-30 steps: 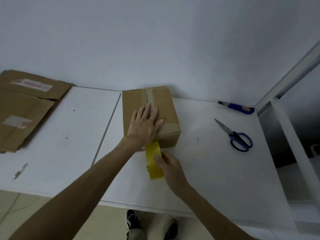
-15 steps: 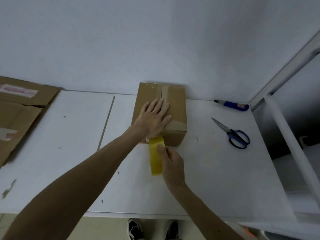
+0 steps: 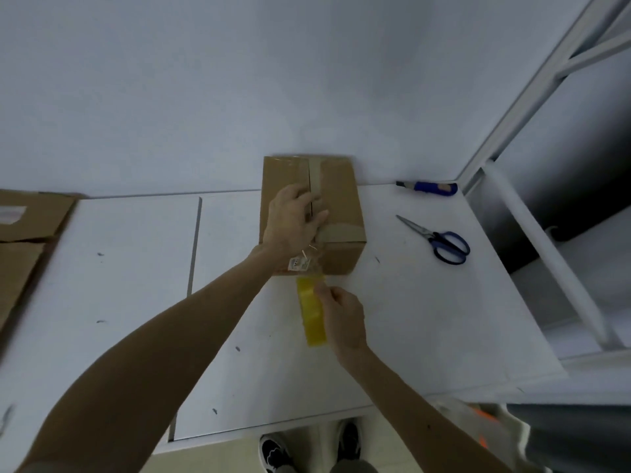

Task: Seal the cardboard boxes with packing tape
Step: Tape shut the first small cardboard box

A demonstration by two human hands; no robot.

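Flattened cardboard (image 3: pixel 20 233) at far left of counter (image 3: pixel 119 268). Centre, against the wall: cardboard box (image 3: pixel 338 206), brown tape along its top seam. Left hand (image 3: pixel 293 220) rests on top, fingers relaxed, gripping nothing. Right hand (image 3: pixel 345 315) grips yellow tape roll (image 3: pixel 310 312) just before the box's near face. Right – scissors (image 3: pixel 440 242), blue knife (image 3: pixel 426 188) behind them

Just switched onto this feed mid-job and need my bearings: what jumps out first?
The cardboard box stands at the back of the white table, against the wall, with the left hand resting on its top. Just in front of the box's near face, the right hand grips a yellow tape roll. To the right of the box lie blue-handled scissors.
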